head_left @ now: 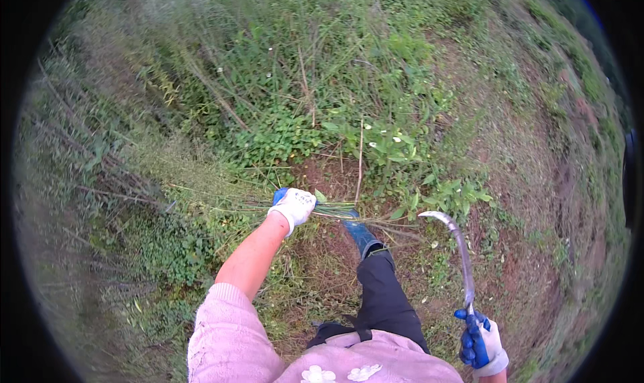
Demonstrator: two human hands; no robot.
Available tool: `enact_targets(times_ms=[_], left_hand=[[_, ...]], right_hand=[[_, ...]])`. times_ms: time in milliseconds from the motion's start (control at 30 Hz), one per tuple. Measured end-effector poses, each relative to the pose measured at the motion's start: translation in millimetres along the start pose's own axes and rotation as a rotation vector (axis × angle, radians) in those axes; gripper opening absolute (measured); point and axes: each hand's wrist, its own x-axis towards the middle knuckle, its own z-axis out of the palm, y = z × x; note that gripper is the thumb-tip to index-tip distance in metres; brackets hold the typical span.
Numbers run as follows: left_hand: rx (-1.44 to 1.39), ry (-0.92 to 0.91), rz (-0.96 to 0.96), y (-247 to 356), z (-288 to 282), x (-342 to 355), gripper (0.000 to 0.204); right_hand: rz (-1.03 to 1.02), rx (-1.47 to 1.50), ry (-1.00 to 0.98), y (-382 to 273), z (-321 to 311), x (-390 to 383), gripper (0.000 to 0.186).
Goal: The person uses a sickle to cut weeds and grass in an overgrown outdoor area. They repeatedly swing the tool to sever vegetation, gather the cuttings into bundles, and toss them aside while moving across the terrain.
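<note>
My left hand (294, 207), in a white and blue glove, is closed around a bundle of long thin green stalks (334, 209) held nearly level in front of my body. At the lower right, my right hand (481, 343), gloved alike, grips a sickle (457, 239) by its handle. The curved metal blade points up, its tip turned left, a short way right of the stalks. My blue rubber boot (359, 232) is under the bundle, partly hidden by it.
Dense weeds (369, 61) with small white flowers fill the ground ahead, and darker brush (100, 155) stands at the left. Bare reddish soil (315, 175) shows near my boot. Dry litter with scattered plants (523, 182) covers the slope on the right.
</note>
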Motion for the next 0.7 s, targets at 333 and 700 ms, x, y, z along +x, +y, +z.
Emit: enact_targets(times_ms=[333,700], left_hand=[[-0.068,-0.133,-0.520,-2.0,121.3,-261.0,0.025],[-0.233,-0.132,-0.593,38.9,111.5,-282.9,0.044]], right_hand=[[0.264,0.617,-0.742,1.0,94.1,71.6,0.032],[0.046,0.005,-0.569,25.2,151.2,70.0,0.014]])
